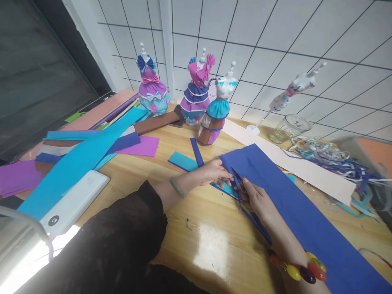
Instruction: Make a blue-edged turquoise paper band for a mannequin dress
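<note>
A long dark blue paper sheet point(294, 204) lies across the wooden table point(196, 241). My left hand point(212, 171) pinches the sheet's near left edge. My right hand point(259, 200) holds small scissors point(238, 179) whose blades are in the blue paper near that edge. A thin blue strip hangs off the sheet below my right hand. A teal piece point(228, 188) lies under the sheet between my hands. A green bangle sits on my left wrist, and a beaded bracelet on my right.
Several small mannequins in paper dresses point(196, 96) stand by the tiled wall. Coloured paper strips point(82, 157) and a white power bank point(75, 202) lie at left. A glass jar point(288, 127), a white paper band point(306, 167) and tangled ribbon point(337, 163) are at right.
</note>
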### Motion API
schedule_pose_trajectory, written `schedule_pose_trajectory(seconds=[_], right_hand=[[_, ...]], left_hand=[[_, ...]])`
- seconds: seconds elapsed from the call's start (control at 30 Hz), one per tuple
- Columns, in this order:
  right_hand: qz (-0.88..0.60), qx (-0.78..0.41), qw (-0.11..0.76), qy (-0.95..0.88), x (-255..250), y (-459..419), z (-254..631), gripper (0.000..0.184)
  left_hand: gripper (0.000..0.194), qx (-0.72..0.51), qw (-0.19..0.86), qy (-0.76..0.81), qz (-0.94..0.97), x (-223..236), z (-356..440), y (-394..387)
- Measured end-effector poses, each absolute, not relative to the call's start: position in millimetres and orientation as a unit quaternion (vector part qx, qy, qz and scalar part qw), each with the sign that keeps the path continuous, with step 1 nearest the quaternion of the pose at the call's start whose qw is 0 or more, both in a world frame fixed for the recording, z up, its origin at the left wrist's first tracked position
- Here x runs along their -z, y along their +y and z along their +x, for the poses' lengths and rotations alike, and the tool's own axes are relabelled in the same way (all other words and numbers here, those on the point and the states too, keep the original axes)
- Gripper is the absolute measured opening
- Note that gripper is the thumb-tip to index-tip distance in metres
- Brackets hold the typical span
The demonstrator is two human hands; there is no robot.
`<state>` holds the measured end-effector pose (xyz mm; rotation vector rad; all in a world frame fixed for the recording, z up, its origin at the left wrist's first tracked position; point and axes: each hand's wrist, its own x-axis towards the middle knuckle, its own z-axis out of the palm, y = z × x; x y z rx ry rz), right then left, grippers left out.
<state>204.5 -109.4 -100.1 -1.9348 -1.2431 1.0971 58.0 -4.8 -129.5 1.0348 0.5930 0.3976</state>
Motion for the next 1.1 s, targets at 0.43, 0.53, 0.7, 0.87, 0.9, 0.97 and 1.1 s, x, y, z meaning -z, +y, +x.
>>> schedule_pose_trajectory(seconds=[0.43, 0.53, 0.7, 0.87, 0.9, 0.97, 1.1], right_hand=[[-0.739, -0.425, 0.284, -0.440, 99.6, -111.2, 202.6, 0.050], [-0.738, -0.421, 0.287, -0.442, 102.6, -111.0, 203.2, 0.049], [-0.739, -0.404, 0.287, -0.457, 103.5, -111.6, 202.6, 0.050], [-0.740, -0.377, 0.300, -0.471, 101.3, -112.2, 200.3, 0.053], [-0.738, -0.374, 0.303, -0.473, 101.5, -112.2, 200.2, 0.054], [-0.738, -0.369, 0.307, -0.474, 102.6, -112.2, 200.6, 0.054], [-0.737, -0.370, 0.301, -0.478, 105.6, -112.0, 202.1, 0.054]], left_hand=[[0.032, -0.185, 0.808, 0.275, 0.487, 130.9, 58.6, -5.0], [0.030, -0.186, 0.804, 0.281, 0.490, 129.8, 58.4, -5.3], [0.031, -0.184, 0.804, 0.281, 0.490, 128.5, 58.2, -5.4], [0.031, -0.186, 0.806, 0.278, 0.488, 131.0, 59.0, -4.8], [0.030, -0.187, 0.807, 0.276, 0.488, 131.5, 59.1, -4.7], [0.030, -0.188, 0.808, 0.273, 0.488, 132.3, 59.3, -4.5], [0.030, -0.190, 0.807, 0.272, 0.488, 132.7, 59.6, -4.4]])
